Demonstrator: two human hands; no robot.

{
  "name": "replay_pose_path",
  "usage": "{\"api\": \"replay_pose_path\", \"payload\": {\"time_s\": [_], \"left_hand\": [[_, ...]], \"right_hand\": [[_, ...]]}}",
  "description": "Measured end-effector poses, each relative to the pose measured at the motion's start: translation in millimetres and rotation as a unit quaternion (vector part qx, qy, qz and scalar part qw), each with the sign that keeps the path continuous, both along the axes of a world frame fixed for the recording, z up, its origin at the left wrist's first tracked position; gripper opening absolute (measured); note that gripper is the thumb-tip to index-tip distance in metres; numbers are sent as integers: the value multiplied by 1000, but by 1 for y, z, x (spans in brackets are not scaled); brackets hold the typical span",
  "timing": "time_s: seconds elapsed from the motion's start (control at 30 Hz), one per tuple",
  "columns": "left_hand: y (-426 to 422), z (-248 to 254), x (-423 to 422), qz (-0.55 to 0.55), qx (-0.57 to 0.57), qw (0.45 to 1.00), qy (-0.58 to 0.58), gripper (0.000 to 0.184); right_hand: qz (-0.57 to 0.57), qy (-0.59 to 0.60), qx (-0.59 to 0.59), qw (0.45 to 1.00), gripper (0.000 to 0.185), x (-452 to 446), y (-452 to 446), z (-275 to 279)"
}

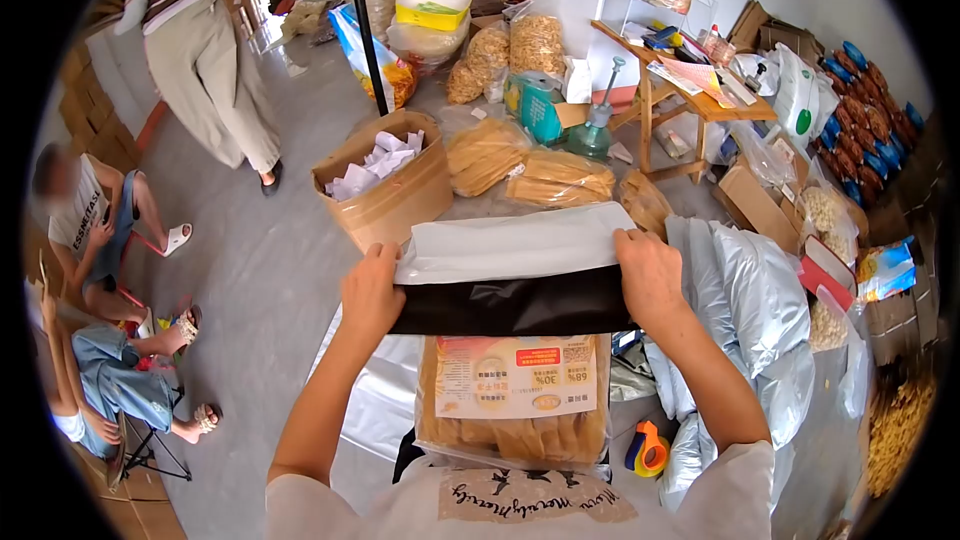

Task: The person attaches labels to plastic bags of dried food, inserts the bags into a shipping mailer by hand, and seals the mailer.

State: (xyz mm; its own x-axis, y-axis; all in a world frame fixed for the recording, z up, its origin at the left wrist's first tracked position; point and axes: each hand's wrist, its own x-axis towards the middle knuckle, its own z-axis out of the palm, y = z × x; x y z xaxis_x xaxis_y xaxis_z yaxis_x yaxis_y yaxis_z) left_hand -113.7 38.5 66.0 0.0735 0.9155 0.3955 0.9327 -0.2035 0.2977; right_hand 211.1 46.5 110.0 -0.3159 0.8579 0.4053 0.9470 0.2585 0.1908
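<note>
A mailing bag (515, 245), white outside and black inside, is stretched between my two hands in front of my body. My left hand (372, 290) is closed on its left edge, and my right hand (650, 278) grips the right edge. The dark inner face shows below the white strip. Just under the bag lies a clear plastic package of flat, yellowish-brown dried strips (560, 440) with a printed label, close to my shirt. The mailing bag hides its far end.
Left of centre stands a cardboard box (385, 190) of crumpled paper. Beyond lie packaged strips (560, 178). Silver-grey bags (745, 290) and a tape dispenser (648, 448) are at my right. Seated people (95, 220) are at the left; another person (210, 70) stands behind.
</note>
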Motion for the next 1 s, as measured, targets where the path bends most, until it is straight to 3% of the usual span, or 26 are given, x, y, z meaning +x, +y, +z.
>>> {"api": "replay_pose_path", "payload": {"time_s": [0.07,0.13,0.17,0.2,0.23,0.27,0.3,0.33,0.4,0.43,0.5,0.57,0.6,0.67,0.73,0.77,0.8,0.83,0.87,0.9,0.93,0.97,1.0], "left_hand": [[21,-19,-18,46,-15,999,18,28],[47,-32,-31,91,-30,995,36,25],[65,-33,-35,87,-153,974,-144,23],[83,-41,-39,79,-266,906,-319,21],[111,-78,-42,6,-244,732,-636,20],[133,-96,-56,-13,-297,676,-674,24],[145,-104,-68,-34,-349,614,-707,31],[146,-105,-65,-34,-346,614,-708,31],[146,-106,-46,61,-263,484,-832,34],[141,-107,-36,58,-262,484,-833,34],[121,-114,-18,1,-216,545,-810,34],[139,-186,-24,4,-293,541,-789,39],[130,-193,-19,2,-295,541,-788,39],[117,-195,-5,69,-292,542,-785,35],[106,-177,6,53,-256,554,-791,32],[96,-164,12,45,-223,563,-795,29],[91,-151,19,33,-178,573,-799,17],[87,-139,23,33,-182,570,-800,17],[83,-127,27,35,-142,610,-779,12],[81,-116,31,34,-102,648,-754,10],[81,-105,35,30,-107,648,-753,10],[82,-95,41,32,-73,686,-723,10],[80,-87,46,34,-38,720,-692,13]], "right_hand": [[-61,-35,-47,996,2,9,14,-13],[-75,-2,-72,995,6,23,41,-30],[-93,33,-94,991,10,30,57,-38],[-89,32,-93,991,10,40,76,-46],[-71,140,-131,979,14,48,95,-54],[-52,245,-168,953,19,51,108,-59],[-48,245,-167,954,19,49,113,-62],[-55,289,-162,942,21,47,118,-64],[-32,363,-143,920,23,46,128,-80],[-1,394,-130,910,24,48,131,-97],[0,464,-128,876,24,45,130,-116],[-16,459,-105,882,22,52,127,-142],[-72,448,-127,882,21,51,117,-145],[-128,437,-143,879,20,46,96,-144],[-4,434,-122,893,21,45,78,-138],[-8,433,-122,893,21,47,74,-143],[34,499,-145,853,21,50,72,-149],[76,561,-168,807,22,53,69,-153],[70,560,-168,808,22,50,64,-144],[33,689,-193,698,22,46,59,-136],[-3,798,-207,566,21,40,55,-127],[-7,800,-201,566,21,36,52,-125],[24,809,-86,581,22,33,49,-123]]}}
